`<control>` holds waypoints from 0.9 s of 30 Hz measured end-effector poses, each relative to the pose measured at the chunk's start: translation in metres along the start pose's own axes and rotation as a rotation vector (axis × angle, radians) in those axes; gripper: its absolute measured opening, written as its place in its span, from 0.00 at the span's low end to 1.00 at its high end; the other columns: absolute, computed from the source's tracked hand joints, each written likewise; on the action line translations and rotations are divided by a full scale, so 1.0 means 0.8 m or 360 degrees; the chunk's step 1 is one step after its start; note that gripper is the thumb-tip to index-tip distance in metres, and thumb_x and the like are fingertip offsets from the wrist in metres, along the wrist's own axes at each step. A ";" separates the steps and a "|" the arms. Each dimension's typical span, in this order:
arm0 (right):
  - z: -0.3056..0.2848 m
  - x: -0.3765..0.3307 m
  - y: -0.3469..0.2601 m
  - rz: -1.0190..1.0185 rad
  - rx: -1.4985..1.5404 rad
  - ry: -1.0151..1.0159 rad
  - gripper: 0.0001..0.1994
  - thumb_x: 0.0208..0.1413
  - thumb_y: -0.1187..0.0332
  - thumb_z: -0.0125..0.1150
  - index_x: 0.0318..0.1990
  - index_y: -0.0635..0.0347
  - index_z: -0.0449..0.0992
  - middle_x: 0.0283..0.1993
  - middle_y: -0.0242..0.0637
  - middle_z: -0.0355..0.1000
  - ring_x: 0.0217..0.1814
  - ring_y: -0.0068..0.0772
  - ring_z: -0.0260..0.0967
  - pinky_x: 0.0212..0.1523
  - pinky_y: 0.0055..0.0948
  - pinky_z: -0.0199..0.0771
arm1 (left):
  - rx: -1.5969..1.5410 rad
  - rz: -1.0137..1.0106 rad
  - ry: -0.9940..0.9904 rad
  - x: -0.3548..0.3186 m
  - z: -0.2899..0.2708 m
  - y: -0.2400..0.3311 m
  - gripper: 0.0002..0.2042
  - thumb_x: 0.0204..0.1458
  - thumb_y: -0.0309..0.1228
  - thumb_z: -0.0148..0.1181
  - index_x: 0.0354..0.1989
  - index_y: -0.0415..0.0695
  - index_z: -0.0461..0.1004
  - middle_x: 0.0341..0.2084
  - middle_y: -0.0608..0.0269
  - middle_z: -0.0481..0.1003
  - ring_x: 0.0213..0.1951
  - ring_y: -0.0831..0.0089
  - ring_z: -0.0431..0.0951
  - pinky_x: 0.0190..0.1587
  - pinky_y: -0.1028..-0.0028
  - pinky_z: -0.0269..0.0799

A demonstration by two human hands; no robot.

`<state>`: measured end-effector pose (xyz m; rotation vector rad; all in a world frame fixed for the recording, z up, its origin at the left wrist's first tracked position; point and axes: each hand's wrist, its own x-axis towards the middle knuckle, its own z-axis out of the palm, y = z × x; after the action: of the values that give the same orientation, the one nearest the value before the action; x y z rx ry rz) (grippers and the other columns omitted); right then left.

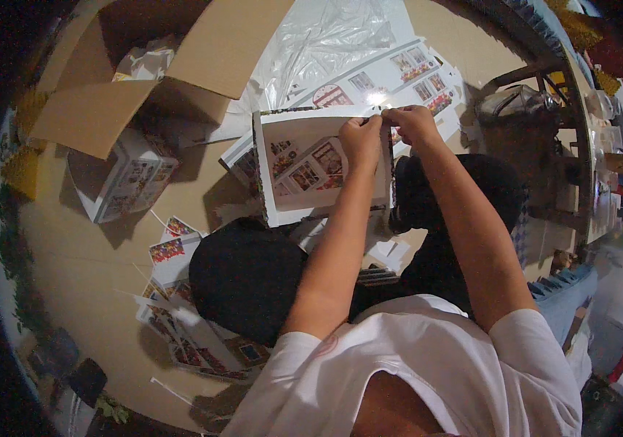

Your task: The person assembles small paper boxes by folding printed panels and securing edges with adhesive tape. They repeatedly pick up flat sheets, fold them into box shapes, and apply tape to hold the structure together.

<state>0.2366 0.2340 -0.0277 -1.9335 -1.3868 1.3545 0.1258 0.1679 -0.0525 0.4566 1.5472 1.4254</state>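
A shallow open box (297, 213), white inside with a dark patterned outer edge, rests between my knees. Through its frame or on its inner face, printed pictures show; I cannot tell which. At its far right corner, my left hand (361, 143) pinches the rim with bent fingers, thumb up. My right hand (415, 125) meets it from the right, finger and thumb pressed together at the same corner. Any small piece between the fingertips is too small to make out. A bright glare lies just beyond the corner.
A large cardboard box (209, 44) with spread flaps stands at the far left, a printed white carton (137, 182) beside it. Printed white sheets (428, 80) and clear plastic (326, 44) lie beyond. Printed cut pieces (195, 342) cover the floor at left. A wooden rack (581, 146) stands right.
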 end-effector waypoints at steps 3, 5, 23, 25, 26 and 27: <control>-0.003 -0.005 -0.012 -0.0023 -0.0098 -0.0103 0.16 0.49 0.59 0.66 0.30 0.67 0.79 0.22 0.36 0.74 0.12 0.20 0.59 0.13 0.23 0.56 | 0.0018 0.0012 -0.0001 0.005 -0.003 -0.002 0.13 0.43 0.32 0.60 0.20 0.30 0.75 0.13 0.62 0.73 0.19 0.78 0.69 0.25 0.71 0.65; -0.005 -0.011 -0.014 -0.0011 -0.0233 -0.0163 0.17 0.52 0.57 0.64 0.32 0.68 0.78 0.24 0.36 0.76 0.11 0.18 0.57 0.11 0.21 0.54 | -0.0001 0.0048 -0.0033 0.011 0.000 -0.016 0.14 0.43 0.32 0.60 0.19 0.30 0.74 0.13 0.61 0.73 0.19 0.78 0.68 0.24 0.70 0.65; -0.008 -0.020 0.003 -0.0813 -0.0323 -0.0052 0.26 0.55 0.59 0.63 0.59 0.57 0.66 0.41 0.49 0.73 0.36 0.27 0.71 0.33 0.29 0.73 | -0.0715 -0.0165 -0.0101 0.006 -0.035 0.000 0.15 0.51 0.38 0.61 0.39 0.37 0.72 0.27 0.63 0.76 0.24 0.74 0.77 0.24 0.77 0.71; 0.006 -0.022 0.008 -0.0504 -0.0038 -0.0337 0.24 0.55 0.59 0.63 0.56 0.57 0.68 0.41 0.46 0.73 0.35 0.27 0.71 0.31 0.29 0.74 | -0.0787 -0.0122 -0.0023 0.010 -0.050 0.003 0.16 0.54 0.38 0.58 0.42 0.37 0.70 0.29 0.61 0.76 0.24 0.73 0.79 0.23 0.77 0.74; 0.007 -0.024 0.011 -0.0366 0.0111 -0.0427 0.23 0.54 0.58 0.64 0.54 0.60 0.69 0.40 0.44 0.74 0.35 0.28 0.72 0.28 0.29 0.74 | -0.0722 -0.0117 0.0029 0.009 -0.055 0.007 0.16 0.54 0.38 0.57 0.41 0.37 0.70 0.29 0.60 0.76 0.23 0.72 0.79 0.22 0.77 0.74; 0.006 -0.027 0.014 -0.0329 0.0015 -0.0449 0.23 0.54 0.58 0.64 0.53 0.61 0.69 0.40 0.43 0.74 0.36 0.28 0.72 0.30 0.29 0.74 | -0.0656 -0.0116 0.0077 0.008 -0.058 0.010 0.15 0.55 0.38 0.56 0.41 0.36 0.70 0.29 0.59 0.76 0.23 0.72 0.79 0.21 0.77 0.74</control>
<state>0.2372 0.2095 -0.0285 -1.5850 -1.6542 1.5706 0.0821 0.1492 -0.0537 0.1173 1.2473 1.6549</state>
